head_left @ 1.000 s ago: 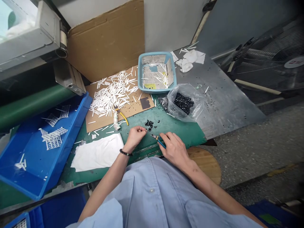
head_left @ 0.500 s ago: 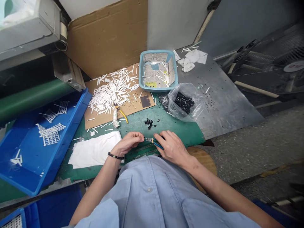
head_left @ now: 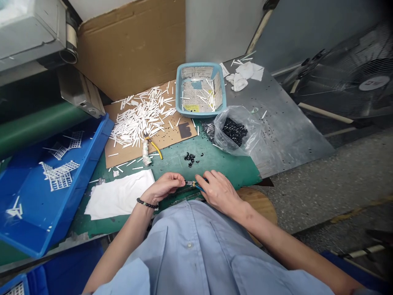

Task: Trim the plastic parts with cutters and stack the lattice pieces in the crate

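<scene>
Small side cutters with blue handles (head_left: 199,187) are clamped in the curled fingers of the right hand (head_left: 218,193), which is held palm-down with the forearm angled in from the lower right. The steel tips of the cutters are pointed toward the left hand (head_left: 164,187), and the grip of that hand is closed, with thumb and forefinger pinched together just beside the tips; whether a tiny piece is held there cannot be told. The left forearm is raised from the lower left, and a black beaded bracelet (head_left: 145,203) is worn at the wrist. Both hands are held over the edge of a green work mat (head_left: 224,170) on the table. A small scatter of glossy black plastic pieces (head_left: 189,159) is lying just above them, and a clear plastic bag of similar pieces (head_left: 233,133) is set further off. A flat white cloth (head_left: 118,196) is spread to the left.
</scene>
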`<move>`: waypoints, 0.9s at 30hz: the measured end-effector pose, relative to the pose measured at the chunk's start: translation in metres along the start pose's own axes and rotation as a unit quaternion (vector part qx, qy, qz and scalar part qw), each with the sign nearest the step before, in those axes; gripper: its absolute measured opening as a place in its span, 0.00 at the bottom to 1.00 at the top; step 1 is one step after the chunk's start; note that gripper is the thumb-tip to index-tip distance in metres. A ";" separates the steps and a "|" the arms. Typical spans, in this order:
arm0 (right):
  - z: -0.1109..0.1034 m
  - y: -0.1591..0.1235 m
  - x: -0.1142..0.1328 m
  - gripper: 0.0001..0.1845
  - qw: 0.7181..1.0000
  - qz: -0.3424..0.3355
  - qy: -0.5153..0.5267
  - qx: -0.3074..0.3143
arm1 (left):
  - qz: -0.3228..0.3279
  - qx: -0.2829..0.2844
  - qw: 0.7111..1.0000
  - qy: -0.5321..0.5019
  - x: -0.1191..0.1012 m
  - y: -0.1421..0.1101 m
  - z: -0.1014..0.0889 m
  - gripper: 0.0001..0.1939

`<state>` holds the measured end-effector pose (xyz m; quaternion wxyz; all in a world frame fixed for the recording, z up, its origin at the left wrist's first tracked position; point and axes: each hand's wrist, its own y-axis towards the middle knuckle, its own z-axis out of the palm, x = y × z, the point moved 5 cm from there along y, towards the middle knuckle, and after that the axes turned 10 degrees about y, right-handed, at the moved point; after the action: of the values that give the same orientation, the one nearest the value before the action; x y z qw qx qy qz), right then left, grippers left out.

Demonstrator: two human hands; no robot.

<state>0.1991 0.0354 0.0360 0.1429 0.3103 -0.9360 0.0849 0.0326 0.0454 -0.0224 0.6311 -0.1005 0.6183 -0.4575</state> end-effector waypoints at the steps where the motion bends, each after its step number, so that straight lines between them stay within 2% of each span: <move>1: 0.001 0.000 0.000 0.10 1.000 0.003 -0.001 0.004 | -0.002 -0.001 1.000 0.004 -0.001 0.000 0.001 0.13; 6: 0.007 -0.002 -0.003 0.07 0.999 0.031 0.019 0.026 | -0.020 -0.004 1.000 0.009 -0.002 0.000 0.001 0.13; 9: 0.015 -0.006 -0.006 0.07 0.998 0.035 0.045 0.019 | -0.011 0.012 1.000 -0.025 0.003 0.002 0.003 0.11; 12: 0.022 -0.010 -0.010 0.11 0.995 0.037 0.085 -0.026 | 0.035 0.028 0.990 -0.132 0.009 0.006 0.004 0.08; 15: 0.028 -0.014 -0.018 0.13 0.986 0.071 0.129 -0.081 | 0.084 0.048 0.967 -0.237 0.012 0.011 0.004 0.07; 20: 0.031 -0.010 -0.044 0.13 0.954 0.154 0.222 -0.132 | 0.111 0.052 0.949 -0.290 0.005 0.019 0.002 0.10; 24: 0.027 0.011 -0.076 0.17 0.933 0.226 0.251 -0.122 | 0.115 0.003 0.958 -0.261 -0.011 0.029 -0.005 0.07; 27: 0.024 0.038 -0.090 0.21 0.943 0.239 0.213 -0.085 | 0.113 -0.116 0.978 -0.135 -0.024 0.042 -0.020 0.11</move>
<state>0.2404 0.1095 -0.0181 0.3405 0.0389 -0.9340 0.1007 0.0391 0.0946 -0.0397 0.7402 -0.1635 0.5839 -0.2905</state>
